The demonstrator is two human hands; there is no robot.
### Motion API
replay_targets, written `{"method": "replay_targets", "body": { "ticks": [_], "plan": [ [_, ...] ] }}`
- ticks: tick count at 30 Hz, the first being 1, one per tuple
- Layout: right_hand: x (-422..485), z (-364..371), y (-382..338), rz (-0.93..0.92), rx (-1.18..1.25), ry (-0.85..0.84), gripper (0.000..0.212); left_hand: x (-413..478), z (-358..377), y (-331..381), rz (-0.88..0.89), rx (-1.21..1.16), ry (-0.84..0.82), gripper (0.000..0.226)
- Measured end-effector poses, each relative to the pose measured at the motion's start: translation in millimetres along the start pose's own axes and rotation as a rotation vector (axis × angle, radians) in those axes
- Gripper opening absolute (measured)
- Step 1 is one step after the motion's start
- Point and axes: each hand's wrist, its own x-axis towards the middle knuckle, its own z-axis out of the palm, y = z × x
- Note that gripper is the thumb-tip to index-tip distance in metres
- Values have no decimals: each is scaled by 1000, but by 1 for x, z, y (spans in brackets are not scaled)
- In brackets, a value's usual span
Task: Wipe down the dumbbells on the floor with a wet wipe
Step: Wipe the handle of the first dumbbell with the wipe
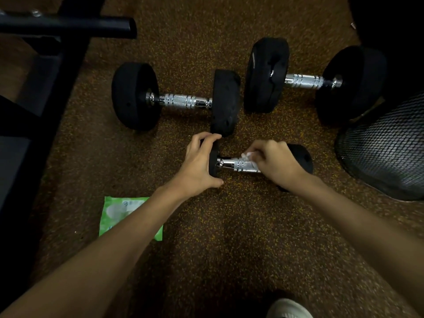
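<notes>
Three black dumbbells with chrome handles lie on the speckled brown floor. The small near dumbbell (231, 164) is in the middle; my left hand (199, 161) grips its left weight. My right hand (274, 162) presses a white wet wipe (249, 157) around its chrome handle and hides part of the right weight. A medium dumbbell (176, 101) lies behind it on the left. A larger dumbbell (305, 80) lies at the back right.
A green pack of wet wipes (117, 216) lies on the floor under my left forearm. A black bench frame (68, 26) fills the left side. A black mesh basket (385, 145) stands at the right. A white shoe (289, 308) shows at the bottom.
</notes>
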Motion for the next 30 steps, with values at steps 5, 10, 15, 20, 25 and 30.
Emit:
{"method": "replay_targets", "body": {
  "ticks": [5, 10, 15, 20, 25, 30],
  "plan": [
    [14, 8, -9, -7, -60, -20, 14, 1, -1, 0, -2, -11, -20, 105],
    [-27, 11, -1, -185, -117, 118, 14, 0, -1, -2, 3, -16, -23, 106],
    [-10, 5, 10, -6, -57, 131, 9, 1, -2, -2, -2, -37, -33, 106],
    [4, 15, -14, -61, -42, 80, 10, 0, -2, 0, -3, -35, -30, 106],
    [-27, 14, -6, -158, -127, 165, 12, 1, -2, -2, -1, -33, -23, 106],
    [8, 9, 14, 32, -143, -11, 17, 1, -1, -2, -2, -58, -20, 104]
  ]
}}
